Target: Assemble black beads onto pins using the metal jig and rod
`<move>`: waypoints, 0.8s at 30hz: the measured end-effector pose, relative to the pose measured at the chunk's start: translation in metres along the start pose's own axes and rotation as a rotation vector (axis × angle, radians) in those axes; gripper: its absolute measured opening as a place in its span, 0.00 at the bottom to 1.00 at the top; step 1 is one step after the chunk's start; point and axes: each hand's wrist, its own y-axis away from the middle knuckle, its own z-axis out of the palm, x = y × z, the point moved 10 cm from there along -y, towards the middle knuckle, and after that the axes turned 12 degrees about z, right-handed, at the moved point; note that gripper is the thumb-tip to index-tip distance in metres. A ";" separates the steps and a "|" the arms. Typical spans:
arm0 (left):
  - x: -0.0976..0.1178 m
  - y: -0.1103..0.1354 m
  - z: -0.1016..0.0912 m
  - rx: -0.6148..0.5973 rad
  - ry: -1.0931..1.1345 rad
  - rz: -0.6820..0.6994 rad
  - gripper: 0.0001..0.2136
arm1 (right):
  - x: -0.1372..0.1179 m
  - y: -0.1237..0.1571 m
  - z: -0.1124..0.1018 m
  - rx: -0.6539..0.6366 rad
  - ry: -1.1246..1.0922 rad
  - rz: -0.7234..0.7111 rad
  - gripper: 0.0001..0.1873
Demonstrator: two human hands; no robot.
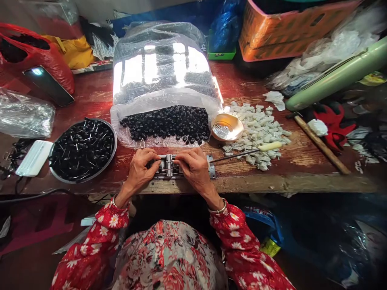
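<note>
A small metal jig [169, 170] sits at the table's front edge, between my two hands. A thin metal pin [168, 161] lies across its top. My left hand [142, 167] is closed in a pinch at the pin's left end, with a small black wheel partly showing between thumb and fingers. Thumb and fingers of my right hand [195, 167] are closed at the pin's other end; what else they cover is hidden. Just behind the jig, many loose black wheels [169, 125] spill from a clear plastic bag [163, 52]. A lever rod [236, 154] with a pale handle extends right from the jig.
To the left stands a round metal tray [113, 155] of black wheels with pins. A gold bowl [234, 125] holding metal pins borders a heap of small whitish pieces [256, 125]. Farther right are a hammer [323, 145], a green tube [338, 76] and an orange crate [272, 34].
</note>
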 end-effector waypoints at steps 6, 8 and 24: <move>0.002 -0.001 -0.001 0.018 -0.001 0.022 0.03 | -0.004 0.001 0.003 0.006 0.122 0.016 0.06; 0.003 0.000 -0.001 0.026 0.003 0.026 0.03 | -0.005 -0.001 0.004 -0.008 0.143 0.037 0.05; -0.008 -0.004 0.004 0.061 -0.061 -0.162 0.07 | -0.015 -0.008 0.013 -0.133 0.329 0.046 0.06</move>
